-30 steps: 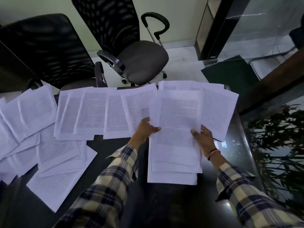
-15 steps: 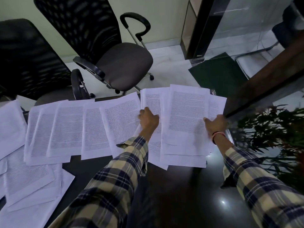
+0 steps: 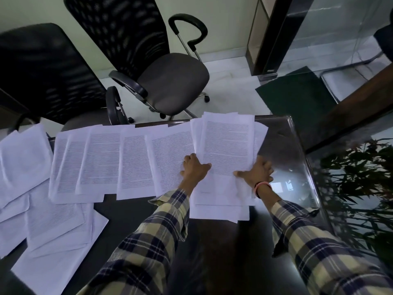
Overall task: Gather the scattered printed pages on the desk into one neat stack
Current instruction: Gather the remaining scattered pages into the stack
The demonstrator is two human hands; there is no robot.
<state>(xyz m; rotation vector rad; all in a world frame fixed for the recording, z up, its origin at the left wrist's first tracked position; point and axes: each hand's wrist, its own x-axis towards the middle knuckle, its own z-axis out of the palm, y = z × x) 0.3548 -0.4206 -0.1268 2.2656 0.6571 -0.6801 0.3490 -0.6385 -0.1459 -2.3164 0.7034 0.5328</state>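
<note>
A loose stack of printed pages (image 3: 227, 145) lies at the desk's far right, its sheets fanned and uneven at the edges. My left hand (image 3: 194, 169) grips the stack's left edge, thumb on the top sheet. My right hand (image 3: 258, 171), with a pink wristband, holds the right edge, thumb on top and fingers spread on the glass. A row of overlapping pages (image 3: 106, 160) runs leftward from the stack along the far edge. More pages (image 3: 55, 220) lie scattered at the near left, and others (image 3: 21, 158) at the far left.
The dark glass desk (image 3: 282, 150) ends just right of the stack, with a potted plant (image 3: 357, 188) beyond that edge. Two black office chairs (image 3: 170, 77) (image 3: 42, 71) stand behind the far edge. A glass partition (image 3: 329, 35) is at the back right.
The sheets I held lifted near me now lie on the far-right pages as one pile. Both hands moved forward with them and closed in on the pile's sides.
</note>
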